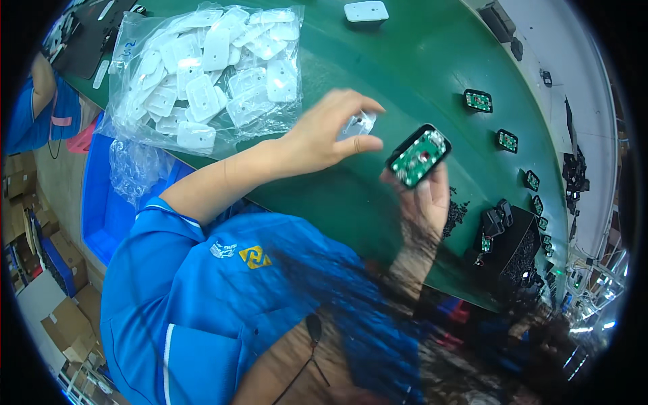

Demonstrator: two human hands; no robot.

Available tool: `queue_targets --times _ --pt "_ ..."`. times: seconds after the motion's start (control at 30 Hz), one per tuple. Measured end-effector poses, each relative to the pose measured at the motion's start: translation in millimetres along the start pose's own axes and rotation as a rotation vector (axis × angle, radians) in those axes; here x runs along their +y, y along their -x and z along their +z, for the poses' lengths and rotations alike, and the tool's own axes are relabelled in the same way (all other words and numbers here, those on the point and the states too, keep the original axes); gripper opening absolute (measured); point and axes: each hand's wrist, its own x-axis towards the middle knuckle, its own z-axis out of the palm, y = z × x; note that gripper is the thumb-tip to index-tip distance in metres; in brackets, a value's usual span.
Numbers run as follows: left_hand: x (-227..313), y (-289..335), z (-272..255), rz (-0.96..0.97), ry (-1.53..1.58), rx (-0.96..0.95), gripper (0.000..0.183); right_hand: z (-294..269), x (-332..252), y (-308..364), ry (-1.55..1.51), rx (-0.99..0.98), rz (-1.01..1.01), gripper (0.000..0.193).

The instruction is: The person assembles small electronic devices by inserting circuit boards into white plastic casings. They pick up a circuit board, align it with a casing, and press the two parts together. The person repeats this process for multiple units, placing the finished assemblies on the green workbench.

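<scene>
My right hand (426,202) holds up a black plastic housing with a green circuit board (420,158) inside it, board side up. Its fingers grip the lower end of the housing. Just left of it, my left hand (324,131) is slightly blurred, its thumb and forefinger curved around a small clear plastic piece (358,125). That piece's exact shape is hard to make out. Beyond my left forearm lies a large clear bag (226,74) full of white, rounded rectangular plastic covers.
A white cover (366,11) lies at the far edge of the green table (405,67). Housings with boards (478,100) line the right side, beside a black box (520,253) and small dark parts. A blue bin (101,202) stands at left; another person's arm (44,84) shows beyond.
</scene>
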Motion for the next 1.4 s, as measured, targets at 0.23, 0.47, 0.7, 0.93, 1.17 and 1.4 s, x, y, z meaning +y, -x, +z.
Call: queue_targets --times 0.23,0.47,0.7,0.93,1.17,1.4 --pt "-12 15 19 0.054 -0.717 0.077 0.070 -23 -12 -14 1.778 0.192 -0.389 0.041" --pt "-30 -6 9 0.225 -0.599 -0.052 0.052 -39 -15 -18 1.637 0.038 -0.322 0.040" --pt "-38 -17 -2 0.168 -0.267 -0.144 0.049 -16 -7 -33 1.309 0.033 -0.436 0.040" --pt "-33 -7 -13 0.224 -0.212 -0.118 0.051 -6 7 -48 1.451 -0.122 -0.493 0.039" --pt "-43 -3 -9 0.259 -0.380 -0.189 0.053 0 11 -50 1.560 -0.160 -0.499 0.038" --pt "-36 -5 -7 0.365 -0.603 -0.187 0.051 -3 19 -44 1.706 -0.096 -0.574 0.038"
